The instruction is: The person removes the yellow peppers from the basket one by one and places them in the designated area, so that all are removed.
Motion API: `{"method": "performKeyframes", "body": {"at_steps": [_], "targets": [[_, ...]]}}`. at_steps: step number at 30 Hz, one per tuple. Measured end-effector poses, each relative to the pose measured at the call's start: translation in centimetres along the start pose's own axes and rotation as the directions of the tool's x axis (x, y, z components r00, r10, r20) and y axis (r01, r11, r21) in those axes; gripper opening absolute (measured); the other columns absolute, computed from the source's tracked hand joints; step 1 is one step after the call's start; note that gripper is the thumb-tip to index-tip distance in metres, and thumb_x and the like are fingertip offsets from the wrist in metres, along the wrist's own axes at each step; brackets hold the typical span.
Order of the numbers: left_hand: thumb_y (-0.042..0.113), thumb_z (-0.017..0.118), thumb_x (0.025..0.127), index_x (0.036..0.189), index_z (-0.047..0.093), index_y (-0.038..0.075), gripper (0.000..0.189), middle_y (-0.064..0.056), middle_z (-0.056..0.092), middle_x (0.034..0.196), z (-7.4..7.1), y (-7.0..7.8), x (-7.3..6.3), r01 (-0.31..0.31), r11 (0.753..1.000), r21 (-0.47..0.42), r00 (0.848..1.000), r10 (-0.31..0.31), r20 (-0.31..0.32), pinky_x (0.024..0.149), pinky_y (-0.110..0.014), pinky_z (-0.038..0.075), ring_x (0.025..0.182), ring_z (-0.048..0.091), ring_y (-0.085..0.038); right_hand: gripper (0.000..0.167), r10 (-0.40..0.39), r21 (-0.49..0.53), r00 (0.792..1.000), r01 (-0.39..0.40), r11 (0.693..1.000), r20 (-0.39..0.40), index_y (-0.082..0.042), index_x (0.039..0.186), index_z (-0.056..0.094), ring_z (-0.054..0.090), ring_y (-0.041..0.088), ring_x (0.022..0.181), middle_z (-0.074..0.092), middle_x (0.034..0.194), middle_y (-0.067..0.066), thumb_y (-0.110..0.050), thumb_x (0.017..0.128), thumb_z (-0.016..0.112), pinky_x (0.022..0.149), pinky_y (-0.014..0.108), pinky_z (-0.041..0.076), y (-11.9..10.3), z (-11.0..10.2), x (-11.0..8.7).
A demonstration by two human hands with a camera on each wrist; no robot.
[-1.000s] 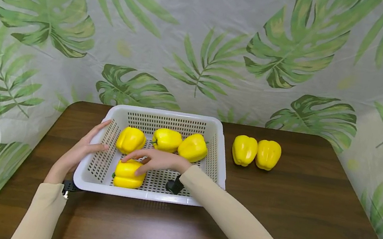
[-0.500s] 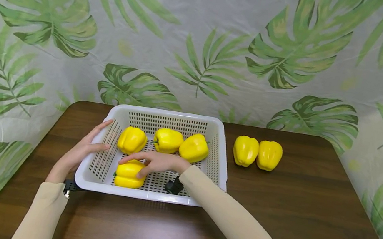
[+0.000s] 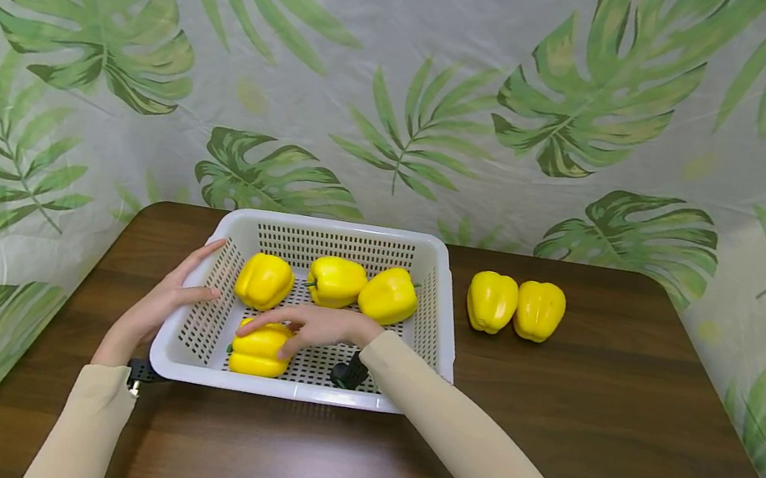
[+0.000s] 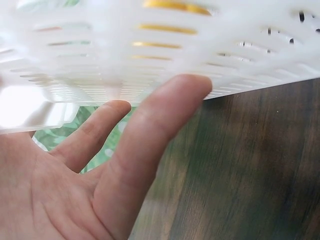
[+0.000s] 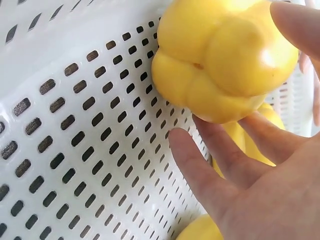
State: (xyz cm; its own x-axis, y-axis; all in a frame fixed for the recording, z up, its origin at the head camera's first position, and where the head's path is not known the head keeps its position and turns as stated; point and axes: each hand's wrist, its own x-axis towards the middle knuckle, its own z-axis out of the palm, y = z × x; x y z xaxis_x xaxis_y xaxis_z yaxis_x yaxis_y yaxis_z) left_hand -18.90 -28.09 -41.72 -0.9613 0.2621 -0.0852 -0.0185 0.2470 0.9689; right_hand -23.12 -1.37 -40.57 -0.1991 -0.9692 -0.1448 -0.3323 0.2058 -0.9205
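A white perforated basket (image 3: pixel 289 391) stands on the brown table with several yellow bell peppers inside. My left hand (image 3: pixel 170 296) holds its left end, with thumb and a finger at the rim; in the left wrist view, fingertips (image 4: pixel 197 84) meet the slotted wall. My right hand (image 3: pixel 323 326) reaches in from the right, thumb and fingers around the front-left bell pepper (image 3: pixel 256 362). In the right wrist view, that pepper's lobed end shows between the thumb and the fingers; one fingertip (image 5: pixel 181 136) stands apart from it. The pepper lies near the basket floor.
Behind it in the basket lie three more bell peppers: one at the left (image 3: pixel 265 280), one in the middle (image 3: pixel 335 280), one at the right (image 3: pixel 388 297). Two others (image 3: pixel 490 301) sit side by side on the table (image 3: pixel 598 410) right of the basket. A leaf-print cloth hangs behind.
My right thumb and fingers have shifted slightly on the front-left bell pepper, which stays in almost the same spot. My left hand keeps its place at the basket's rim.
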Motion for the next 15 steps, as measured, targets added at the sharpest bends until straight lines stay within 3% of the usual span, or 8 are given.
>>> {"method": "performKeyframes", "body": {"at_steps": [5, 15], "targets": [[0.013, 0.052, 0.095, 0.154, 0.008, 0.027, 0.076, -0.022, 0.01, 0.155, -0.01, -0.01, 0.04, -0.002, 1.0, 0.005, 1.0, 0.002, -0.002, 0.076, -0.056, 0.051, 0.121, 0.037, -0.054, 0.062, 0.012, 0.0, 1.0, -0.012, 1.0, -0.005, -0.01, 0.143, 0.045, 0.031, 0.003, 0.13, 0.036, 0.15, -0.001, 0.007, 0.085, 0.057, 0.107, 0.032, 0.027, -0.04, 0.02, -0.05], [0.013, 0.053, 0.095, 0.154, 0.009, 0.027, 0.076, -0.022, 0.01, 0.155, 0.01, -0.13, 0.04, -0.013, 1.0, -0.008, 1.0, 0.013, 0.003, 0.075, -0.057, 0.051, 0.122, 0.037, -0.055, 0.063, 0.072, -0.038, 0.996, -0.074, 0.997, -0.049, -0.017, 0.145, 0.04, 0.033, 0.01, 0.127, 0.03, 0.152, 0.003, -0.002, 0.088, 0.062, 0.106, 0.034, 0.029, -0.21, 0.12, -0.16]]}}
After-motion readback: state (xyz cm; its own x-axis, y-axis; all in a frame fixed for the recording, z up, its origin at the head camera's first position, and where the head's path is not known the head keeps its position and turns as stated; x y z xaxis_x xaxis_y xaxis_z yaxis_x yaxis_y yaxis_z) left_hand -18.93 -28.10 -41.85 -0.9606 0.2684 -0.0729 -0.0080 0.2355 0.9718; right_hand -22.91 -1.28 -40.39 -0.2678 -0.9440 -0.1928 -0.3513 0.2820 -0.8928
